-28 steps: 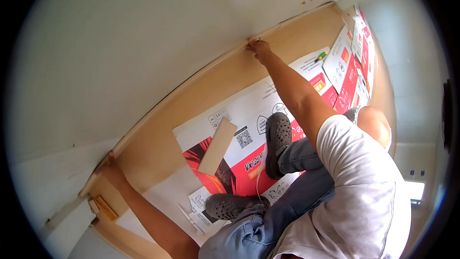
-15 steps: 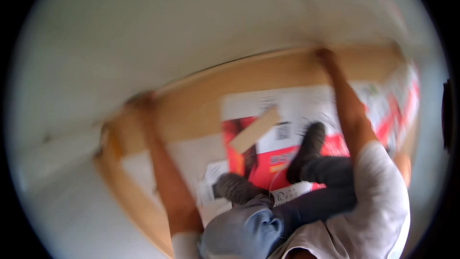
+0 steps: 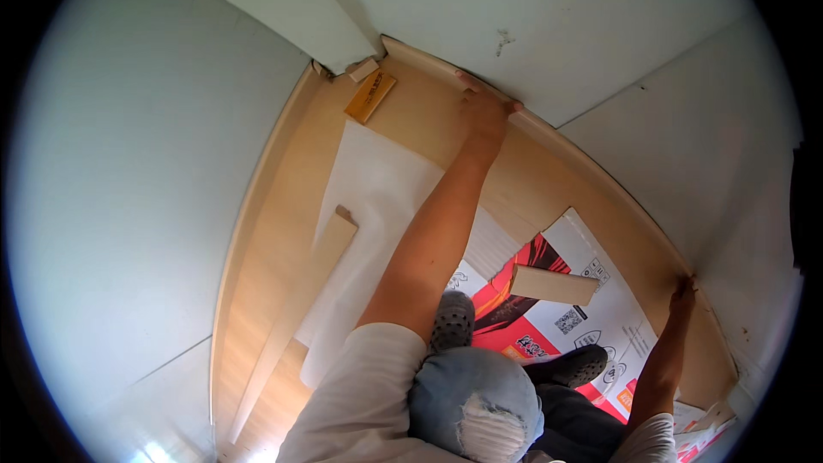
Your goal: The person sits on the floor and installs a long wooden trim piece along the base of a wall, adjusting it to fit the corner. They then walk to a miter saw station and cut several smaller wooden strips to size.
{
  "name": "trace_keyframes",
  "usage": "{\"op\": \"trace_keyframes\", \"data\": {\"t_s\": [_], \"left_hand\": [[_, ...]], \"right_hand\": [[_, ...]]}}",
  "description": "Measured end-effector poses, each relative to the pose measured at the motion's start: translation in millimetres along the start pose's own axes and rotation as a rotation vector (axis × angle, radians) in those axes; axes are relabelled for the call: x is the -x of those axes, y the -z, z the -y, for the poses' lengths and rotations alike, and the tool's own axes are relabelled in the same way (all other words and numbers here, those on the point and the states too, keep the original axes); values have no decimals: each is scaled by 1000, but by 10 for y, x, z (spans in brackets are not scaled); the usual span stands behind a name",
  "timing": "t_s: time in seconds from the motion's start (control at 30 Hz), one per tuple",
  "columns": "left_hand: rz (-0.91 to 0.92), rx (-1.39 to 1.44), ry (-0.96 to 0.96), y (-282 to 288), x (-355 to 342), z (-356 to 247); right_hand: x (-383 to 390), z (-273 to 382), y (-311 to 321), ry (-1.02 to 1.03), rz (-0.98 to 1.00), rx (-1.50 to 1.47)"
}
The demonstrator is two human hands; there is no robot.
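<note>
Your left hand (image 3: 485,111) lies flat, fingers spread, pressing on the long wooden plank (image 3: 549,154) that runs along the foot of the wall (image 3: 600,26), up at about twelve o'clock. Your right hand (image 3: 683,296) is out at about three o'clock, fingers curled onto the same plank's far edge where it meets the wall; how firmly it grips I cannot tell. So the plank lies under both hands, spanning from one to the other and beyond.

With your arms this far apart and your weight leaning forward, the plank could spring or skew at one end if you push unevenly, opening a gap at the wall. Fingertips at the wall edge could get pinched.

Near your feet, at about five o'clock, a short wooden block (image 3: 553,285) rests on the printed cardboard (image 3: 600,317), a slip hazard if you shift. A loose plank (image 3: 300,300) lies at eight o'clock, and a small orange piece (image 3: 370,96) sits in the corner at eleven.
</note>
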State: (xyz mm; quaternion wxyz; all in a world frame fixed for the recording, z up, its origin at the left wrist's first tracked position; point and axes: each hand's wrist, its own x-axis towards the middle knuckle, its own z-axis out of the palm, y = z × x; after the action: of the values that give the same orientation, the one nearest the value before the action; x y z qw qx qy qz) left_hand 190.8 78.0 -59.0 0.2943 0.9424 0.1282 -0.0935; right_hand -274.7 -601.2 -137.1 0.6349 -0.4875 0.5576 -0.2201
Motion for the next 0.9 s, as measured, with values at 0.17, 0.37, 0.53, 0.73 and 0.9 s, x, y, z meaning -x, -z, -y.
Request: {"op": "trace_keyframes", "data": {"t_s": [0.17,0.37,0.53,0.73,0.9], "left_hand": [[-14,-31,13,-8,-14,11],[36,-16,24,66,-1,-49],[60,34,54,138,18,-71],[77,88,33,208,78,-69],[64,134,35,160,36,-4]], "right_hand": [[158,20,-282,-19,-119,-113],[329,26,-464,-17,-56,71],[656,-121,-1108,32,-67,283],[1337,-199,-1829,14,93,254],[1689,-184,-2170,-26,169,227]]}}
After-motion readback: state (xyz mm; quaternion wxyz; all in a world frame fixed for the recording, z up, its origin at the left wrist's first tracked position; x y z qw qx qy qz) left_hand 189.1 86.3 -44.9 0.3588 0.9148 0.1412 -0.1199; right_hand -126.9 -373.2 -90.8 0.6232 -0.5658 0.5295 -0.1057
